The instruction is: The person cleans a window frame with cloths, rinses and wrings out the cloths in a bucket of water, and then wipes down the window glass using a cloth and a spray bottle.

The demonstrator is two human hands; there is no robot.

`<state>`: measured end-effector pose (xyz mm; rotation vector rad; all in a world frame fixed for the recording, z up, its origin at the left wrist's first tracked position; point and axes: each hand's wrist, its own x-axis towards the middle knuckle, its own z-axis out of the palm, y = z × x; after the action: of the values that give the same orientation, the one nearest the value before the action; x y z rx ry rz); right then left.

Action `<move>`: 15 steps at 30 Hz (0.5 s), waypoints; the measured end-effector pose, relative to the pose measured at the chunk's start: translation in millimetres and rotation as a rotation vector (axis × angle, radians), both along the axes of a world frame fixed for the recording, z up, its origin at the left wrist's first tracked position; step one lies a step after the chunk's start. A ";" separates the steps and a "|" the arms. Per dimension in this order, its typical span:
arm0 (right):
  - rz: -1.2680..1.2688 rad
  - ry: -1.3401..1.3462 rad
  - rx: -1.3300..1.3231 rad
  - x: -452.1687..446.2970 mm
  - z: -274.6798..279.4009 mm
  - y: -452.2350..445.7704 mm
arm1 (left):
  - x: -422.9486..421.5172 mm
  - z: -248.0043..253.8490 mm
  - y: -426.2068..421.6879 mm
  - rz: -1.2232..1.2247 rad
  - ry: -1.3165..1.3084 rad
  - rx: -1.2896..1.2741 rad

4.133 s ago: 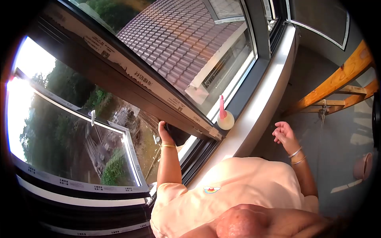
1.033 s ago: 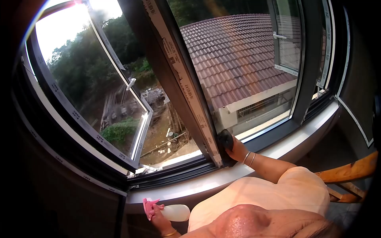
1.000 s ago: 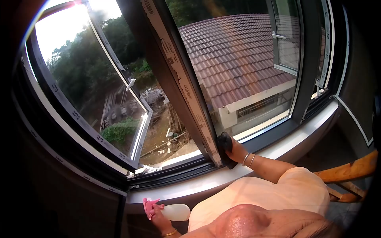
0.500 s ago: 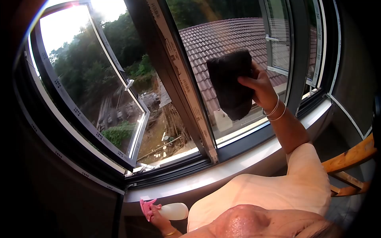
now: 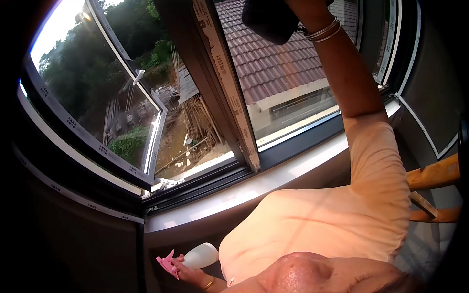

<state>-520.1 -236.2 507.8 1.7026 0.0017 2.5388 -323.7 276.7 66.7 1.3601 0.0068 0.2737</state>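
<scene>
My right hand (image 5: 309, 13) is raised at the top edge of the view, in front of the fixed window pane (image 5: 293, 105). It grips a dark cloth (image 5: 269, 20), which hangs down on the glass side; the fingers are partly cut off by the frame. Whether the cloth presses on the glass I cannot tell. Low at the left, my left hand (image 5: 189, 274) is closed around the neck of a white spray bottle (image 5: 201, 256) with a pink trigger head. The bottle lies tilted beside my body.
An opened window sash (image 5: 155, 139) with a white handle swings outward at left. A dark frame post (image 5: 224, 93) divides it from the pane. Below runs a white sill (image 5: 273, 179). A wooden ladder or chair (image 5: 435, 173) stands at right. A tiled roof shows outside.
My right hand has moved up with the dark cloth, now partly out of view. The camera view has shifted, and the spray bottle stays in my left hand.
</scene>
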 end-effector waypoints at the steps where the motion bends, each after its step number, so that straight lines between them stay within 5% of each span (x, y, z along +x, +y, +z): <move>1: -0.268 0.003 -0.110 16.0 -12.2 -9.4 | 2.0 0.2 0.0 0.033 -0.009 0.021; 2: -0.011 0.114 -0.034 34.0 -28.8 -11.7 | 2.2 3.2 -1.7 0.066 -0.020 0.044; 4: -0.032 0.253 -0.015 68.4 -58.7 -22.3 | -1.3 16.3 -11.8 0.079 -0.006 0.074; 7: -0.134 0.385 0.005 86.9 -99.7 -22.5 | 5.7 10.6 -7.6 0.020 -0.022 0.014; 9: -0.506 0.547 0.010 65.4 -114.1 -3.1 | 5.9 12.2 -5.3 -0.002 -0.017 0.019; 12: -0.493 0.723 0.160 56.5 -155.2 2.1 | -1.0 22.3 -15.7 0.014 0.015 0.021; 15: -0.562 0.620 0.102 61.4 -231.1 3.4 | 5.0 13.3 -11.8 -0.011 -0.008 0.002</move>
<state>-458.7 -232.9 276.7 2.0820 -0.4927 1.5844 -318.6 264.9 80.0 1.3610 -0.0077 0.2703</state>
